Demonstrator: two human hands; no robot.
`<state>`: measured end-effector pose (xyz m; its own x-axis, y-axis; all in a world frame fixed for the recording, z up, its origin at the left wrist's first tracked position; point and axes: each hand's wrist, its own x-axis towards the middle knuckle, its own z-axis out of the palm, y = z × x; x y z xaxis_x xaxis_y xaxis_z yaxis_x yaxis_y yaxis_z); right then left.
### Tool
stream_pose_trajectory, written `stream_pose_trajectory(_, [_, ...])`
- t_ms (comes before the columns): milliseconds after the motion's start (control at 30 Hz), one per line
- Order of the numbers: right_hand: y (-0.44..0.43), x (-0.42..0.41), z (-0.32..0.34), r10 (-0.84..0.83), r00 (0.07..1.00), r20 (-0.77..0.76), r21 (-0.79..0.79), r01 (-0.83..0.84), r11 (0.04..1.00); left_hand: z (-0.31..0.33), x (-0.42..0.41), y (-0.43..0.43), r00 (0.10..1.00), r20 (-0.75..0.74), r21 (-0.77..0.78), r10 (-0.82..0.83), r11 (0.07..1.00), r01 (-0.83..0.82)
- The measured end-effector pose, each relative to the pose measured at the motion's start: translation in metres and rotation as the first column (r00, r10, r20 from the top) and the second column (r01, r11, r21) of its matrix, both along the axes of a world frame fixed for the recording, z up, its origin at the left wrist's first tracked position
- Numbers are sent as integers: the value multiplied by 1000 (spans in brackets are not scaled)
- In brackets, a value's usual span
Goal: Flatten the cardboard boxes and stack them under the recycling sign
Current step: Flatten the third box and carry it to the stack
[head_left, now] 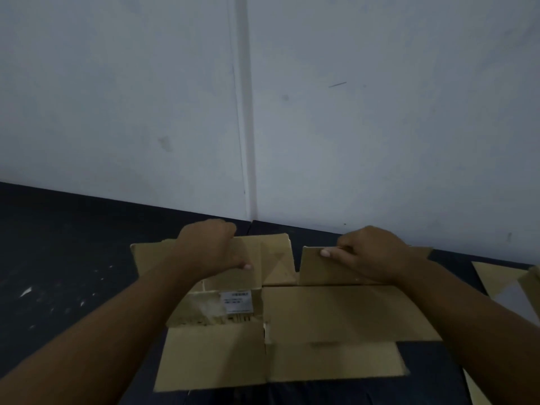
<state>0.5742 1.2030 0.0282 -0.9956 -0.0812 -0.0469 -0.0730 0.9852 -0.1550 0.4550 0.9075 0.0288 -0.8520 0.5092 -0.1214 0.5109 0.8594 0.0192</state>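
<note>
Both arms reach forward over the flattened cardboard box (292,325) on the dark floor (73,258); the left hand (213,247) and right hand (371,252) each pinch a far flap.

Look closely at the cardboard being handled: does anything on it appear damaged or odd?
Yes. On the cardboard box, the strip beside the white label looks torn, its surface peeled to a ragged, pale patch. White flecks also litter the dark floor at left.
</note>
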Motion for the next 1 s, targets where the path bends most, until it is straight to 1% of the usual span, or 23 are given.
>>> stream_pose_trajectory(67, [1, -7, 1, -34, 999, 34, -24, 35, 999, 0, -7, 6, 1000, 4, 3, -23, 1000, 23])
stream_pose_trajectory(133, [2, -11, 1, -67, 997, 32, -30, 68, 997, -7, -15, 8, 998, 39, 58, -42, 998, 39])
stream_pose_trajectory(167, [3, -11, -1, -79, 997, 25, -27, 80, 996, -11, -20, 9, 996, 77, 70, -43, 997, 38])
stream_pose_trajectory(267, [4, -10, -4, -91, 996, 14, -13, 92, 996, -21, -36, 10, 967, 248, 25, -62, 998, 58])
stream_pose_trajectory(400, [4, -9, -4, -92, 996, 11, -17, 92, 996, -28, -54, 15, 894, 441, 78, -74, 996, 43])
stream_pose_trajectory(467, [4, -8, -2, -93, 996, 11, -15, 93, 996, -28, -59, 17, 860, 508, 37, -54, 998, 41])
stream_pose_trajectory(500, [4, -7, -2, -93, 996, 5, -15, 93, 996, -28, -60, 17, 856, 513, 27, -63, 998, 58])
stream_pose_trajectory(533, [4, -6, -2, -91, 996, -3, -16, 91, 996, -30, -60, 17, 868, 490, 36, -82, 997, 74])
stream_pose_trajectory(567, [4, -5, -2, -91, 996, -12, -12, 91, 996, -31, -60, 17, 895, 434, 66, -102, 994, 81])
stream_pose_trajectory(667, [0, 0, -1, -91, 996, -8, -16, 91, 996, -31, -60, 16, 978, 177, 226, -111, 972, 69])
stream_pose_trajectory(733, [-5, 5, 0, -38, 999, -17, 4, 38, 999, -28, -60, 16, 993, 46, 284, -108, 954, 90])
stream_pose_trajectory(800, [-14, 13, -2, 78, 997, -29, 68, -76, 995, -26, -58, 15, 995, 2, 357, -103, 929, 95])
stream_pose_trajectory(867, [-27, 25, -14, 139, 990, -19, 149, -135, 980, -27, -56, 14, 994, 15, 403, -106, 911, 91])
stream_pose_trajectory(933, [-38, 36, -33, 205, 969, -135, 280, -161, 946, -27, -52, 11, 991, 17, 416, -132, 902, 113])
stream_pose_trajectory(967, [-43, 38, -40, 215, 956, -198, 313, -146, 938, -26, -49, 8, 988, 11, 418, -151, 899, 133])
stream_pose_trajectory(1000, [-46, 37, -44, 202, 945, -258, 314, -115, 942, -26, -46, 6, 984, -1, 422, -177, 892, 161])
